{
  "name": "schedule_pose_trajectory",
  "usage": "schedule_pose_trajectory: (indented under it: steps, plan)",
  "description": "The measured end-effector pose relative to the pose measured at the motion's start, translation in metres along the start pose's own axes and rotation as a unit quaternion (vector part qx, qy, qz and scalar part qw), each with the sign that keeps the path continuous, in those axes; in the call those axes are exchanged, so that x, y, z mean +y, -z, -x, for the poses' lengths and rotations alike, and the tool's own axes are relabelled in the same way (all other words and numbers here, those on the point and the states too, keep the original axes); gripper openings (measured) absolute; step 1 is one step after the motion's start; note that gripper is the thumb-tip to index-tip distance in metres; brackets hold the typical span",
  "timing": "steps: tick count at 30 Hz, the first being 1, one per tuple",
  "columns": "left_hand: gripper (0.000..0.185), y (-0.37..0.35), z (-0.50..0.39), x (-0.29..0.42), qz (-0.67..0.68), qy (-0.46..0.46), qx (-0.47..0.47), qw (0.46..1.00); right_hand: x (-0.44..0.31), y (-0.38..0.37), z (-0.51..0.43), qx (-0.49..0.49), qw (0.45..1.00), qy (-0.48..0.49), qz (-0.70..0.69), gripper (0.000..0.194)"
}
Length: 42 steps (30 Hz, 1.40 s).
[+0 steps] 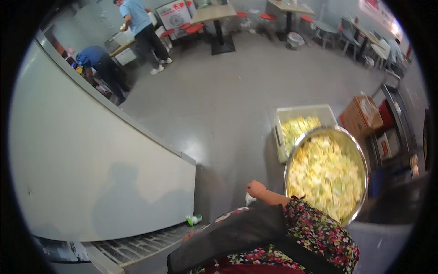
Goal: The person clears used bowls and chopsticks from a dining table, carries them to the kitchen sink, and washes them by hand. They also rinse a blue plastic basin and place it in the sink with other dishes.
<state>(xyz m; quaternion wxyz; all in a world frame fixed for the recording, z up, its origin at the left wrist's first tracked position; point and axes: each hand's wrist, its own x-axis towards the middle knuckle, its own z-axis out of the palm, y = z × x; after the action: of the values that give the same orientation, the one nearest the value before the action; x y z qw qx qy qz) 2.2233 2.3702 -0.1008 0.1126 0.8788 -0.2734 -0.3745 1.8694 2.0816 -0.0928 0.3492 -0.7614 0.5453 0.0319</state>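
My right hand [256, 189] reaches across my front from a floral sleeve, its fingers curled. The palm is hidden, so I cannot tell whether it holds anything. A white thing [250, 199] shows just below it, too little to name. To the right of the forearm stands a large stainless steel bowl [364, 171] full of chopped leafy vegetable [325, 174], apparently cabbage. Behind the bowl, a pale plastic crate [281, 150] contains more of the same cut leaves. At the left edge of my dark apron [236, 236], a small reddish patch may be part of my left hand.
A tall pale panel [113, 154] rises on the left. Near its foot lies a green-and-white container [194, 220] by a floor grate [137, 245]. A cardboard box [361, 116] and metal shelving [400, 116] stand right. Two people [138, 20] [102, 65] work far left, near tables [215, 13] and red stools.
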Motion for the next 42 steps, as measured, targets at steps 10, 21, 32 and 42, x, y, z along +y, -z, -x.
schedule_pose_trajectory:
  steps: [10,21,32,42]
  plan:
    - [0.055,0.048,-0.197,0.196,-0.03,0.037,-0.044,0.998,0.089,0.2,-0.202,0.262,0.955,-0.074,-0.118,0.021]
    - [0.043,-0.006,-0.463,0.682,-0.077,-0.152,-0.135,0.976,0.23,0.289,-0.193,0.149,0.861,-0.469,-0.132,0.024]
    - [0.039,-0.176,-0.498,1.098,-0.128,-0.407,-0.244,0.871,0.417,0.352,-0.403,0.155,0.854,-0.474,-0.151,0.028]
    - [0.043,-0.257,-0.585,1.322,-0.296,-0.281,-0.197,0.891,0.507,0.749,-0.559,0.459,0.775,-0.35,-0.257,0.022]
